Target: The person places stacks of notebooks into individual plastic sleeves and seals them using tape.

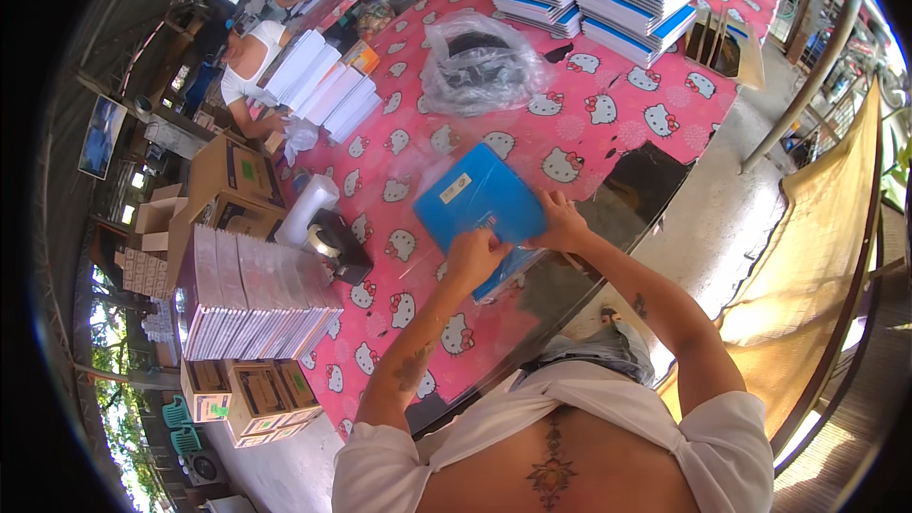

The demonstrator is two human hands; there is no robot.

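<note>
A blue-covered notebook (pixel 494 190) with a white label lies at an angle on the table in front of me. Clear film seems to show around its edges. My left hand (pixel 475 258) is closed, its fingers curled over the notebook's near part. What sits in that pinch is too small to make out. At the right-hand corner my right hand (pixel 560 220) grips the notebook, its fingers along the edge and the thumb turned toward my left hand.
A pink patterned cover (pixel 560 119) with torn patches lies on the table. Around it are crumpled clear plastic (pixel 480 62), stacked blue-and-white notebooks (pixel 627 0), a tape dispenser (pixel 337 245), a stack of books (pixel 256 294) and cardboard boxes (pixel 233 185). Another person (pixel 252 71) is at the far left.
</note>
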